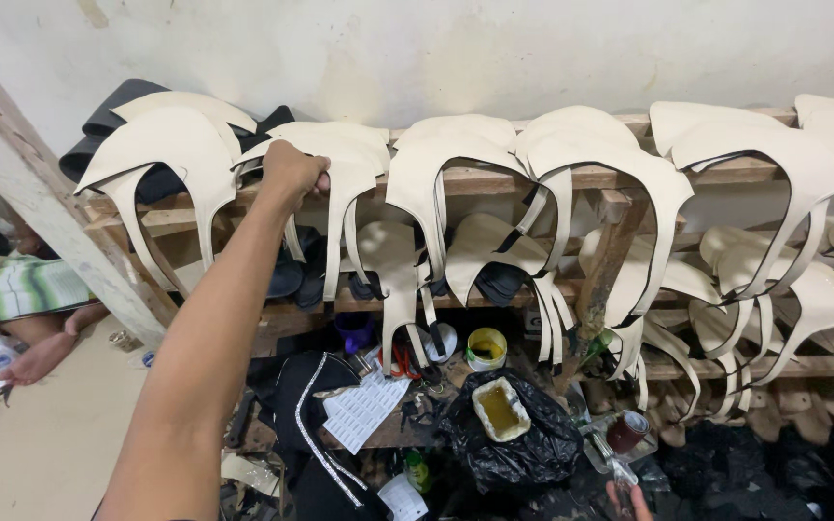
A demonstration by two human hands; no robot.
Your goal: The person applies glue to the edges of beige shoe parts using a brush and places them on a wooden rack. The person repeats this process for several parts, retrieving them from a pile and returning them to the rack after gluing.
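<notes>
The cream-coloured, Y-shaped leather shoe upper (345, 178) hangs over the top rail of a rough wooden rack (494, 179), second from the left in a long row of like pieces. Its broad curved part lies across the rail and its narrow straps drop straight down, so its long axis runs vertically, with the strap ends pointing at the floor. The surface is smooth and pale, with a thin dark edge along the straps and a slight sheen on the crown.

The left hand (291, 174) reaches up along an outstretched arm and closes on the left edge of this piece at the rail; the fingers are curled tightly together around the edge, the knuckles facing the camera. The right hand (629, 502) shows only as fingertips at the bottom edge of the frame, too little to tell how the fingers stand.

Just left hangs another cream upper (171, 154) over dark material, and to the right more cream uppers (571, 159) are draped along the rail and on the lower shelves. Below stand a small yellow-rimmed tin (486, 348), a tub of yellowish glue on a black plastic bag (500, 409) and a white perforated sheet (364, 405). At far left another person in a green striped garment (26, 287) sits on the floor.
</notes>
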